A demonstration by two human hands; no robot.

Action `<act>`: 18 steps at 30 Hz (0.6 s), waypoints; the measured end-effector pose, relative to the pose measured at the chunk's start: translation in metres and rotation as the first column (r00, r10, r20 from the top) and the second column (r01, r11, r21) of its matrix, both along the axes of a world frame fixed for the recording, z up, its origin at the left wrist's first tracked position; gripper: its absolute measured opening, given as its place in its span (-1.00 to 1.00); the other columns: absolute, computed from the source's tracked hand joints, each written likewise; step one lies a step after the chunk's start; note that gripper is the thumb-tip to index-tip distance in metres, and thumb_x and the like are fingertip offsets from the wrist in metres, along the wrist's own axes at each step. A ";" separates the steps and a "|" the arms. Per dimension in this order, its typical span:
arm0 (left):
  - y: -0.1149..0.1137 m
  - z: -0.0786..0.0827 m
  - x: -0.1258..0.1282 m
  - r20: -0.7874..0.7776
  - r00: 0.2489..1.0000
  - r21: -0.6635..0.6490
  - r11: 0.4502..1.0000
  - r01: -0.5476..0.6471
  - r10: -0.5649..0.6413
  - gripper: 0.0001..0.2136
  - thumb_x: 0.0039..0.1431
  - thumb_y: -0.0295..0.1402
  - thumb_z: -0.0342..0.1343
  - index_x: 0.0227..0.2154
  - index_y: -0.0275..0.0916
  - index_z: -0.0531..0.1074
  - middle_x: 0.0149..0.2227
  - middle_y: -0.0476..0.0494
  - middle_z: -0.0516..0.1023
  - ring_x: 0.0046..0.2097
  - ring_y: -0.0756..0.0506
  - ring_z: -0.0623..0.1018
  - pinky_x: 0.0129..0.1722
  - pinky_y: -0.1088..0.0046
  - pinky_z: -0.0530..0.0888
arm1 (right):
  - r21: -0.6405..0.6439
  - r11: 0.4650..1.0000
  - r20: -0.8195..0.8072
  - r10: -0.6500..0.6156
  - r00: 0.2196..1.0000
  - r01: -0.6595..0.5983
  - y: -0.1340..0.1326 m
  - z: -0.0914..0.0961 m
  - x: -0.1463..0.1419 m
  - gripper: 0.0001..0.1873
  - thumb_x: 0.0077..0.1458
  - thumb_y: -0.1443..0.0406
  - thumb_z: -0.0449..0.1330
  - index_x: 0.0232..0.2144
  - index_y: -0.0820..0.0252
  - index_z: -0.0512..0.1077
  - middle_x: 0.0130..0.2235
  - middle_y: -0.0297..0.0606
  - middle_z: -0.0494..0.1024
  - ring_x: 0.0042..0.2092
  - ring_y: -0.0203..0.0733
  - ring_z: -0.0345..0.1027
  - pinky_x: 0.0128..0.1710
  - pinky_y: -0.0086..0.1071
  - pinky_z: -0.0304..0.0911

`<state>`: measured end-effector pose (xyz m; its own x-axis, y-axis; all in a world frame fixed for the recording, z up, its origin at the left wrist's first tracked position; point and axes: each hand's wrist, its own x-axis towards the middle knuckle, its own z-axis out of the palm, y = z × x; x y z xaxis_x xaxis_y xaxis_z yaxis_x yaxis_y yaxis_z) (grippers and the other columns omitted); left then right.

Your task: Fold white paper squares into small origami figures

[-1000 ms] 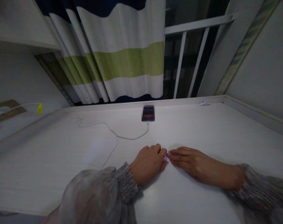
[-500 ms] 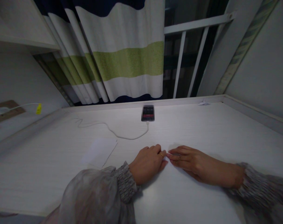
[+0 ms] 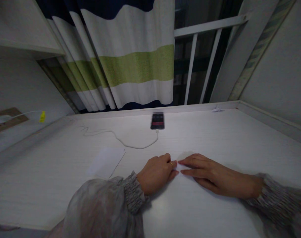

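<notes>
Both my hands rest on the white table [image 3: 214, 132] near its front middle. My left hand [image 3: 156, 173] lies knuckles up with its fingers curled under and a ring on one finger. A small pale scrap [image 3: 176, 168] shows at its fingertips, too small to name. My right hand [image 3: 209, 175] lies flat, fingers stretched out toward the left hand and pressing on the table. The fingertips of the two hands almost touch. Grey gathered sleeves cover both wrists.
A phone [image 3: 157, 120] lies at the back of the table, with a white cable [image 3: 120, 140] running left from it. A white sheet of paper [image 3: 106, 162] lies left of my hands. Behind are a striped curtain [image 3: 135, 66], a white railing [image 3: 192, 66] and walls on both sides.
My right hand has slid slightly, its fingers now a little flatter and more spread. The left hand has barely moved.
</notes>
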<state>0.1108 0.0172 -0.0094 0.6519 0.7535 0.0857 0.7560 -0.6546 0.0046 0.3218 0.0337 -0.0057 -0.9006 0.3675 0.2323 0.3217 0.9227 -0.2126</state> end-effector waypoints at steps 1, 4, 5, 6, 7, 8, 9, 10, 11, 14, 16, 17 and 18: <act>0.000 0.000 0.000 -0.002 1.000 0.001 1.000 -0.001 0.001 -0.77 0.18 -0.26 -0.14 -0.22 -0.24 0.33 -0.33 -0.08 0.37 -0.40 -0.05 0.40 -0.46 0.42 0.34 | -0.029 1.000 -0.017 -0.012 1.000 0.012 0.000 -0.001 0.001 -0.65 0.09 0.46 -0.04 -0.07 0.24 0.31 0.00 -0.10 0.34 0.04 -0.18 0.15 0.00 -0.19 0.17; 0.000 0.001 0.001 -0.011 1.000 0.003 1.000 -0.002 0.002 -0.76 0.19 -0.26 -0.15 -0.23 -0.25 0.34 -0.33 -0.09 0.37 -0.40 -0.05 0.40 -0.46 0.42 0.34 | -0.126 0.990 -0.056 -0.066 0.996 0.058 0.000 -0.003 0.003 -0.58 0.05 0.47 -0.03 0.00 0.25 0.21 -0.03 -0.10 0.36 0.02 -0.20 0.18 0.02 -0.21 0.18; 0.000 0.001 0.001 -0.015 1.000 0.002 1.000 -0.002 0.002 -0.75 0.19 -0.25 -0.15 -0.23 -0.25 0.34 -0.33 -0.10 0.37 -0.40 -0.05 0.40 -0.46 0.42 0.34 | -0.153 0.985 -0.062 -0.085 0.994 0.075 0.001 -0.004 0.004 -0.56 0.05 0.47 -0.03 0.02 0.26 0.18 -0.04 -0.09 0.36 0.01 -0.21 0.20 0.01 -0.22 0.18; 0.000 0.002 0.001 -0.018 1.000 0.000 1.000 -0.002 0.002 -0.75 0.19 -0.25 -0.15 -0.22 -0.26 0.35 -0.33 -0.10 0.37 -0.40 -0.05 0.39 -0.46 0.42 0.34 | -0.173 0.981 -0.066 -0.104 0.992 0.092 0.001 -0.004 0.004 -0.55 0.05 0.47 -0.03 0.03 0.26 0.16 -0.04 -0.08 0.36 0.00 -0.21 0.21 0.01 -0.23 0.19; 0.000 0.003 0.002 -0.020 1.000 -0.003 1.000 -0.002 0.002 -0.75 0.19 -0.25 -0.15 -0.22 -0.26 0.35 -0.33 -0.10 0.37 -0.41 -0.05 0.39 -0.46 0.42 0.34 | -0.186 0.977 -0.068 -0.119 0.991 0.105 0.001 -0.005 0.004 -0.55 0.05 0.46 -0.03 0.04 0.27 0.15 -0.05 -0.08 0.37 -0.01 -0.21 0.22 0.00 -0.23 0.20; 0.000 0.003 0.002 -0.019 1.000 -0.006 1.000 -0.001 0.001 -0.75 0.18 -0.26 -0.14 -0.22 -0.26 0.35 -0.33 -0.10 0.37 -0.40 -0.05 0.39 -0.46 0.42 0.34 | -0.190 0.975 -0.070 -0.128 0.989 0.112 0.001 -0.006 0.005 -0.55 0.06 0.45 -0.04 0.04 0.27 0.15 -0.05 -0.08 0.36 -0.01 -0.21 0.23 0.00 -0.23 0.20; 0.000 0.004 0.002 -0.017 1.000 -0.010 1.000 -0.002 0.001 -0.76 0.18 -0.26 -0.14 -0.22 -0.26 0.35 -0.33 -0.10 0.37 -0.40 -0.05 0.39 -0.45 0.42 0.34 | -0.189 0.975 -0.074 -0.131 0.989 0.115 0.002 -0.007 0.005 -0.55 0.06 0.45 -0.04 0.05 0.26 0.15 -0.04 -0.08 0.37 -0.01 -0.21 0.23 0.00 -0.23 0.20; 0.000 0.004 0.002 -0.016 1.000 -0.015 1.000 -0.003 0.003 -0.76 0.18 -0.27 -0.13 -0.22 -0.26 0.34 -0.33 -0.11 0.37 -0.39 -0.05 0.39 -0.45 0.42 0.35 | -0.184 0.976 -0.079 -0.132 0.988 0.116 0.002 -0.007 0.005 -0.54 0.06 0.44 -0.04 0.05 0.25 0.15 -0.04 -0.09 0.37 -0.01 -0.21 0.23 0.00 -0.23 0.21; 0.000 0.004 0.002 -0.016 1.000 -0.020 1.000 -0.007 0.006 -0.76 0.18 -0.27 -0.13 -0.22 -0.26 0.34 -0.33 -0.11 0.37 -0.39 -0.05 0.39 -0.44 0.42 0.35 | -0.176 0.977 -0.082 -0.135 0.987 0.119 0.002 -0.007 0.005 -0.54 0.07 0.44 -0.03 0.06 0.23 0.15 -0.04 -0.10 0.38 -0.01 -0.21 0.24 -0.01 -0.23 0.21; 0.000 0.004 0.002 -0.021 1.000 -0.026 1.000 -0.010 0.010 -0.76 0.18 -0.26 -0.13 -0.21 -0.25 0.33 -0.33 -0.11 0.36 -0.39 -0.05 0.39 -0.44 0.41 0.35 | -0.125 0.985 -0.063 -0.130 0.989 0.122 0.004 -0.006 0.006 -0.55 0.08 0.43 -0.02 0.05 0.19 0.18 -0.06 -0.13 0.41 -0.02 -0.18 0.26 -0.02 -0.23 0.22; 0.000 0.002 0.002 -0.022 1.000 -0.020 1.000 -0.004 0.003 -0.76 0.19 -0.26 -0.14 -0.20 -0.25 0.33 -0.33 -0.11 0.35 -0.38 -0.05 0.39 -0.43 0.41 0.36 | -0.068 0.992 -0.036 -0.109 0.993 0.107 0.005 -0.005 0.007 -0.57 0.10 0.41 -0.03 0.05 0.19 0.20 -0.06 -0.14 0.43 -0.01 -0.16 0.26 -0.01 -0.21 0.22; 0.000 0.002 0.002 -0.021 1.000 -0.014 1.000 0.001 -0.001 -0.76 0.19 -0.26 -0.14 -0.19 -0.25 0.33 -0.33 -0.11 0.35 -0.38 -0.05 0.39 -0.43 0.41 0.36 | -0.037 0.995 -0.023 -0.096 0.995 0.095 0.005 -0.004 0.008 -0.57 0.11 0.41 -0.04 0.06 0.19 0.20 -0.05 -0.15 0.43 0.00 -0.16 0.25 0.00 -0.20 0.21; 0.000 0.001 0.002 -0.019 1.000 -0.008 1.000 0.004 -0.004 -0.75 0.19 -0.26 -0.15 -0.19 -0.25 0.32 -0.33 -0.11 0.35 -0.37 -0.05 0.39 -0.43 0.41 0.36 | -0.006 0.997 -0.006 -0.078 0.997 0.078 0.006 -0.003 0.009 -0.57 0.12 0.42 -0.05 0.07 0.19 0.18 -0.04 -0.15 0.42 0.01 -0.16 0.24 0.01 -0.19 0.19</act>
<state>0.1127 0.0174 -0.0083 0.6566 0.7512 0.0676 0.7531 -0.6578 -0.0048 0.3304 0.0398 -0.0089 -0.8676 0.4378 0.2358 0.3912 0.8937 -0.2199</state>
